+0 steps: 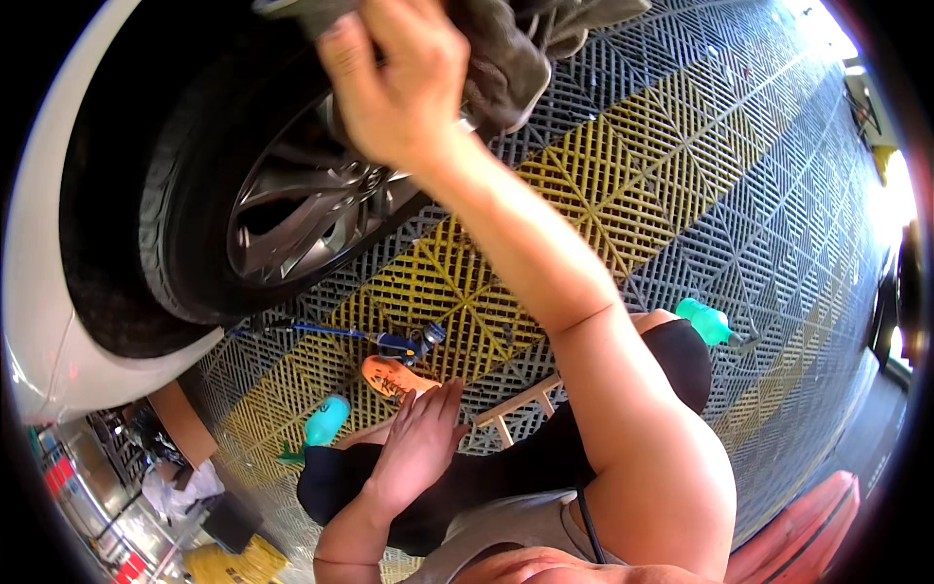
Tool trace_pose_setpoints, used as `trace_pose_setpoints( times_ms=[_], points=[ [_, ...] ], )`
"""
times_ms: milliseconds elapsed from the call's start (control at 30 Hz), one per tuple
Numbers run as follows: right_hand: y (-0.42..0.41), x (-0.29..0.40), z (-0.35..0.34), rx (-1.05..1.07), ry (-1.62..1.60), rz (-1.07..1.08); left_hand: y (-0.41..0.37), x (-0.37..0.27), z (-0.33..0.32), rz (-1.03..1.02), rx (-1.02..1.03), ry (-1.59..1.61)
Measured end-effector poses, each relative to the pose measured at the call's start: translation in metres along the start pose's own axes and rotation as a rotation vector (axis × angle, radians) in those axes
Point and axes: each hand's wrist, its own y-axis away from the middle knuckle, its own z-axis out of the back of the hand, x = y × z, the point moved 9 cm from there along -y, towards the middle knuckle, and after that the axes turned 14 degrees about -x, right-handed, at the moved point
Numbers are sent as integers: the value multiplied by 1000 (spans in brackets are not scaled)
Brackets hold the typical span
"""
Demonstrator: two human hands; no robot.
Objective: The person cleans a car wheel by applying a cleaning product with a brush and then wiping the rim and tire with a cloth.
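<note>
My right hand (401, 87) reaches up across the wheel, its fingers closed on a grey cloth (503, 62) that hangs over the upper part of the tire. The hand is slightly blurred, and part of the cloth runs past the top of the view. Under it is a dark multi-spoke alloy wheel (314, 208) in a black tire (186, 241), on a light-coloured car (40, 321). My left hand (423, 445) holds nothing; it hovers or rests over my lap, fingers extended, near an orange shoe (394, 378). I cannot tell whether it touches my leg.
A blue tool with a long wand (401, 344) lies between tire and shoe. Teal bottles stand or lie at the left (328, 417) and right (702, 321) of my knees. A wooden frame (518, 401) is beneath me. Cardboard (182, 423) and a yellow item (237, 563) sit lower left on grating.
</note>
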Motion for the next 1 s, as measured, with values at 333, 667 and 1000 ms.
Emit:
trace_pose_setpoints(
  times_ms=[333, 667, 1000],
  points=[
    [31, -177, 120, -227, 506, -481, 43, 11, 12, 61, 18, 52],
    [134, -146, 82, -456, 228, -705, 51, 16, 14, 46, 13, 26],
    [253, -58, 36, 26, 512, -456, 34, 13, -3, 69, 50, 35]
  ],
)
